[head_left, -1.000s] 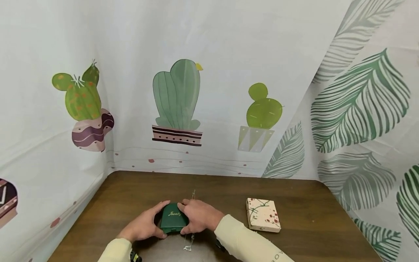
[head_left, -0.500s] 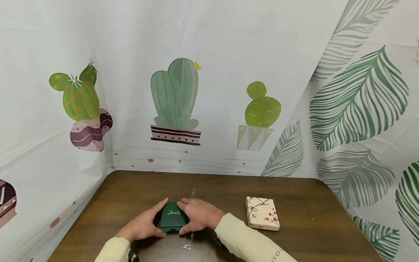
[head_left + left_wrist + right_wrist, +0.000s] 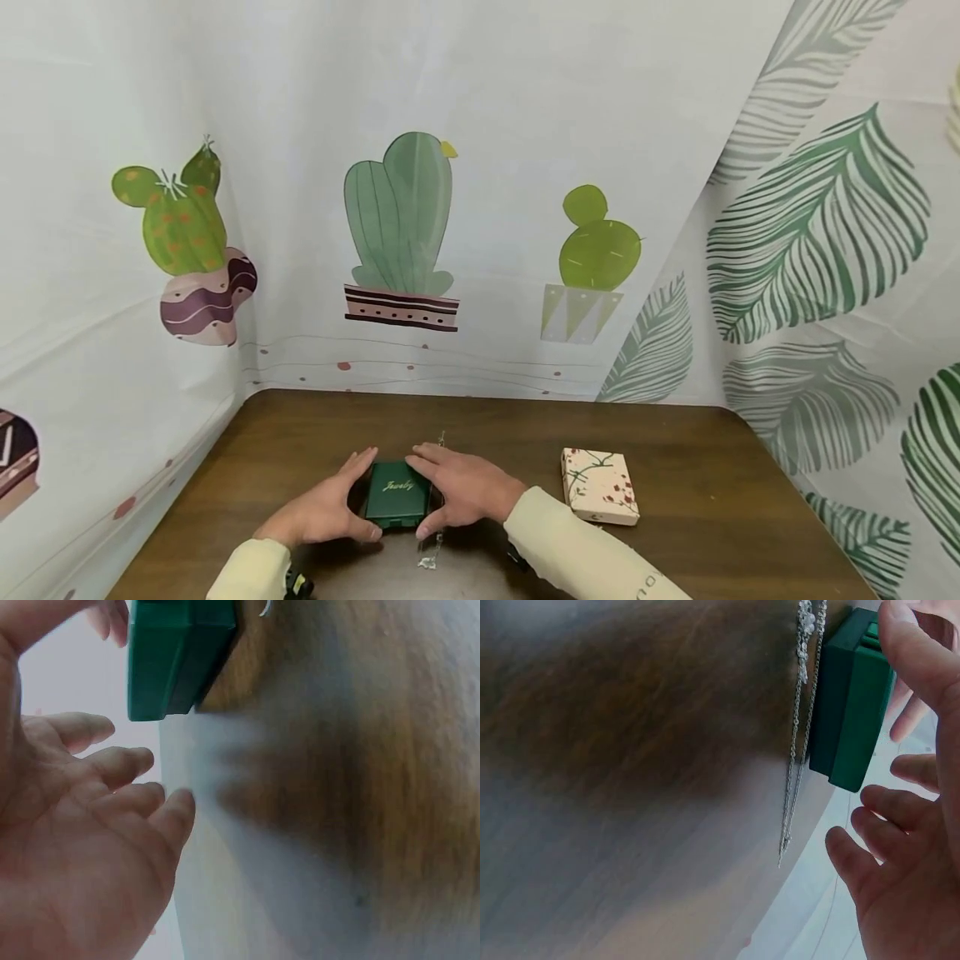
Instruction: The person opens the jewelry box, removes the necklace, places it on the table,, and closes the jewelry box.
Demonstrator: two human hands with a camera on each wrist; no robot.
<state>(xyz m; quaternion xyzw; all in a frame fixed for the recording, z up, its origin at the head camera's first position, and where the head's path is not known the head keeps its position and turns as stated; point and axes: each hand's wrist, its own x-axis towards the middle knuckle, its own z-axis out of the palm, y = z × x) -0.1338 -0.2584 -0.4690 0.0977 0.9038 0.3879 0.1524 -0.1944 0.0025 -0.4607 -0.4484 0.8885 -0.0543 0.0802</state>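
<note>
A closed dark green jewelry box (image 3: 397, 500) with gold lettering on its lid sits on the table, between both hands. My left hand (image 3: 324, 507) is spread at its left side; in the left wrist view its fingers are loosely bent, with a gap to the box (image 3: 169, 656). On the other side is my right hand (image 3: 467, 490), fingers extended and thumb near the box's front corner. The right wrist view shows those fingers apart from the box (image 3: 862, 712). A silver necklace (image 3: 798, 735) lies stretched along the box's right side, its middle hidden by the right hand in the head view.
A cream box (image 3: 600, 487) with a red floral and green branch print lies to the right, beyond the right sleeve (image 3: 581, 546). Brown wood-grain table (image 3: 510, 425) spreads around. A white curtain (image 3: 495, 100) with cactus and leaf prints hangs behind.
Both hands have loosened and drawn outward from the green jewelry box, widening the gaps beside it. The box, the necklace and the cream box stay in place; the head view shifts slightly.
</note>
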